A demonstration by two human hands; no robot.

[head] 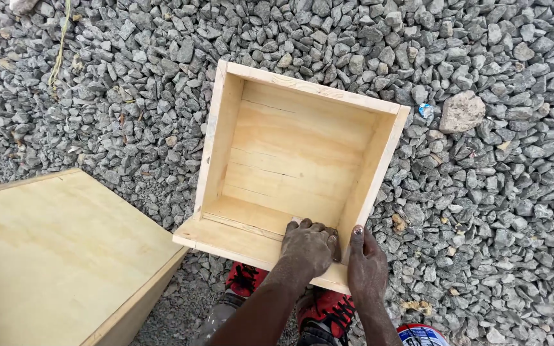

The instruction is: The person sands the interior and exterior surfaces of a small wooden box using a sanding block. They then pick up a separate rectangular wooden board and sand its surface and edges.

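Item 1: open wooden box (290, 154), pale softwood, square, four plank walls and a plank floor showing three or four board seams. It stands on the gravel ground (514, 211) at the centre of the view, turned slightly clockwise, open side up. The near wall is a broad flat board that juts past the left wall at the near-left corner.

Item 2: left hand (309, 247), fingers curled into a loose fist, knuckles down on the near wall at the box's near-right corner, pressing on the wood. Whether it encloses anything small cannot be told.

Item 3: right hand (365, 263), just beside the left hand and touching it, gripping the outer near-right corner of the box, thumb up against the end of the right wall. Both hands are dusty.

Item 4: plywood panel box (59, 256), large, pale yellow, flat top face, near left, apart from the open box.

Item 5: red shoes (318, 301) with black laces, near edge, partly under the box's near wall.

Item 6: round container (421, 334), white and blue with a red rim, label partly seen, cut off by the near edge on the right.

Item 7: large pale stone (461, 111), far right, beside a small blue-and-white scrap of wrapper (425, 111) lying just off the box's far-right corner.
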